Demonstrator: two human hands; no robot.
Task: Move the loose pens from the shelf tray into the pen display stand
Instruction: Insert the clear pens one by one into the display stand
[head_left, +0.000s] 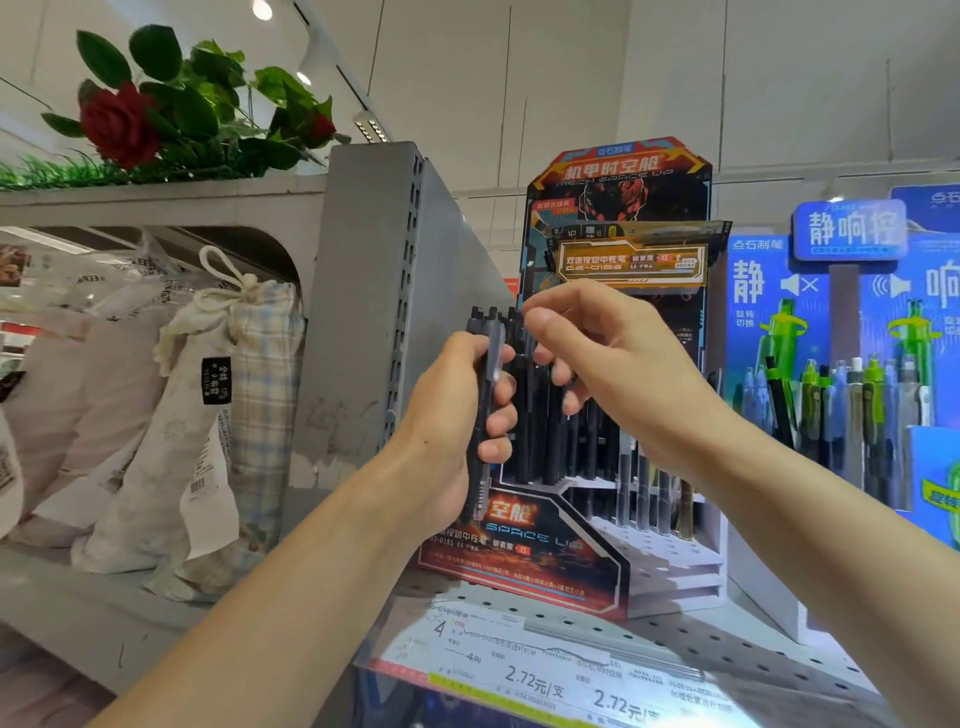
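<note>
My left hand (457, 415) grips a bundle of dark pens (485, 364) upright, just in front of the left side of the pen display stand (545, 551). The stand is dark with orange and red print and a stepped white base with holes. Several dark pens (545, 415) stand in its upper rows, a few more (649, 499) lower right. My right hand (608, 358) hovers at the tops of the bundle, thumb and forefinger pinched together; whether a pen is between them is hidden. No shelf tray is visible.
A blue display (852, 395) with green and blue pens stands to the right. A grey shelf upright (363, 322) is to the left, with cloth bags (208, 415) behind it. Price labels (545, 680) line the perforated shelf edge. An artificial rose (119, 124) sits on top.
</note>
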